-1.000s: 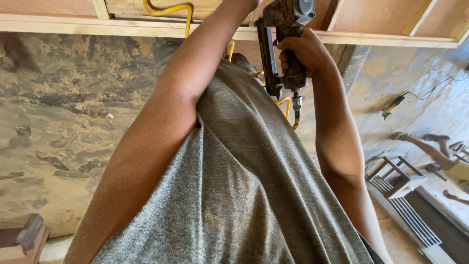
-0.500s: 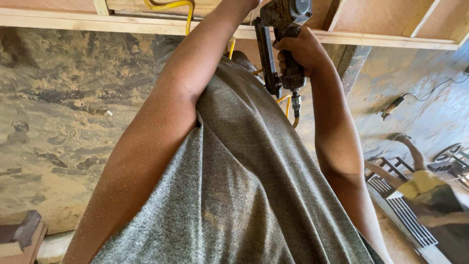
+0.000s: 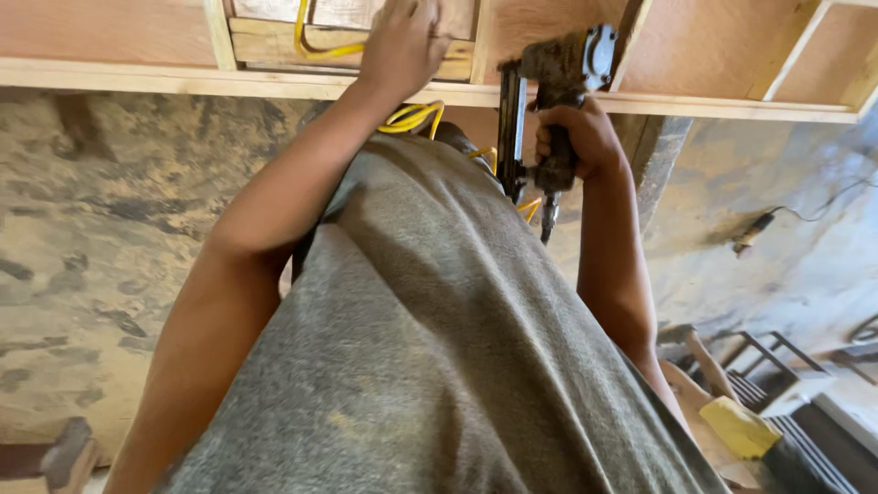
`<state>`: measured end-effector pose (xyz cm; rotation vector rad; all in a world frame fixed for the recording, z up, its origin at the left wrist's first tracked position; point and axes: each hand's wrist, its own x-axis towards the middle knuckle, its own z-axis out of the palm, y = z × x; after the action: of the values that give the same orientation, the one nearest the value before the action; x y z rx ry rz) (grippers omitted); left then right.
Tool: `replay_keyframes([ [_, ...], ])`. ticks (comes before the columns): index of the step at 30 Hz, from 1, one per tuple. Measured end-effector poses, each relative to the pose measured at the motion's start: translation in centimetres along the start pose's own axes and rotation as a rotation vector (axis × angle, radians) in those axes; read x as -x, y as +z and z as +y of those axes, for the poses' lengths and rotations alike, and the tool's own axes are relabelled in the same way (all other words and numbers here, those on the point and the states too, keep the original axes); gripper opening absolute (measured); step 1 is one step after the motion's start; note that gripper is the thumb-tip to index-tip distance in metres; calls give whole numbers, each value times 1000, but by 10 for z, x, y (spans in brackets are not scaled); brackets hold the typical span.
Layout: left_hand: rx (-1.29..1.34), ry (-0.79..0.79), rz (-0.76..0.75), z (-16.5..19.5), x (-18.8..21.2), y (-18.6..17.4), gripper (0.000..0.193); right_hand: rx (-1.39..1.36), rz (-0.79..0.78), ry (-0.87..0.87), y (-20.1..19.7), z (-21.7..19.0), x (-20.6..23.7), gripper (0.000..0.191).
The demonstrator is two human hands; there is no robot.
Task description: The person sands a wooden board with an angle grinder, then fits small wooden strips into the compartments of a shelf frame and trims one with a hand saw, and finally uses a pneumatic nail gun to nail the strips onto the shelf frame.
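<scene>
— Which way is the nail gun (image 3: 556, 110) pointing?

— We hold it upright by the grip, its round head topmost, up against the wooden frame (image 3: 274, 82). Its long black magazine (image 3: 510, 128) runs up and down beside the grip, so the tool's long axis is roughly vertical in the view. Whether the nose touches the wood, we cannot tell. A yellow hose (image 3: 412, 117) coils just behind it.

— And where are we working?

— Under a framework of pale timber — one long rail across the top, short uprights rising from it, plywood panels (image 3: 119, 32) behind. Beyond that lies a mottled, stained concrete surface (image 3: 82, 229), grey and tan. Off to the right sits a metal rack (image 3: 768, 366) and something yellow (image 3: 739, 428); a cable with a plug (image 3: 754, 233) lies on the concrete.

— How are our hands?

— Our right hand (image 3: 581, 137) is wrapped tight round the gun's grip, fingers fully closed on it, forearm straight below. Our left hand (image 3: 402, 41) reaches higher, arm stretched long, palm pressed flat against a short cross-piece (image 3: 274, 41) in the frame — fingers spread rather than gripping, with nothing clasped in it. Our grey shirt (image 3: 430, 348) fills the middle of the view between both arms.
</scene>
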<state>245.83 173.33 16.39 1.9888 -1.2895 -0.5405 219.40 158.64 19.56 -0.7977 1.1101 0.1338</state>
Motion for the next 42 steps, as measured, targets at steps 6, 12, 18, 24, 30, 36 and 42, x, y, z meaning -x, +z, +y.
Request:
replay_keyframes([
  [6,9,84,-47,9,36,13,31,-317,-51,-151,2,-23,-51,19],
  [12,5,63,-115,-1,49,28,22,-715,-204,-95,13,-28,-70,18],
  [18,42,-49,-139,3,43,33,17,-877,-130,-115,11,4,-74,21],
  [24,9,-217,-205,-12,41,31,19,-946,-147,-126,-43,50,-65,25],
  [30,-170,-80,-301,-14,53,30,22,-488,95,-221,-112,65,9,19],
  [36,251,-474,-861,83,68,-29,24,-383,184,-246,-114,73,38,22],
  [42,1201,941,-1188,206,89,-108,24,-310,38,-177,-74,69,13,19],
])
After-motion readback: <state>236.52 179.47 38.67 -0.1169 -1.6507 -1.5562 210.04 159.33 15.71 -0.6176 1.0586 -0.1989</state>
